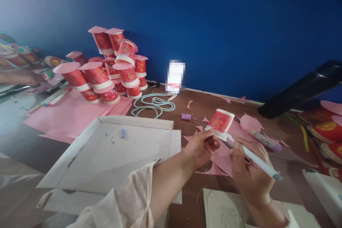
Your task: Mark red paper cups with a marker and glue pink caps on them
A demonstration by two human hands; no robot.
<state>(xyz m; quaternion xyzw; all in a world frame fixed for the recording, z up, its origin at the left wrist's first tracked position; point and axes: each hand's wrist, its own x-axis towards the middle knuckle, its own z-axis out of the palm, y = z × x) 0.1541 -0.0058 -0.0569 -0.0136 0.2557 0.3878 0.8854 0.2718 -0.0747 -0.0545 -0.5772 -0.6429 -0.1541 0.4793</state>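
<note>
My left hand [204, 146] pinches the white rim of a red patterned paper cup [221, 121], which is tilted above the table. In my right hand [251, 171] is a white pen-like marker [262, 165], its tip at the cup's rim; whether it touches cannot be made out. Pink paper scraps [224, 158] lie beneath both hands. A round pink paper piece [250, 123] and a clear tube with a purple end [265, 140] lie just right of the cup. A small purple cap [186, 117] rests to its left.
Red cups topped with pink discs [101, 74] are stacked at the back left, beside pink sheets [80, 114]. A white box lid [114, 156] lies in front. A lit phone [175, 76], coiled cable [155, 103], black bottle [299, 89] and open book [227, 206] surround the workspace. Another person's hand [29, 77] shows left.
</note>
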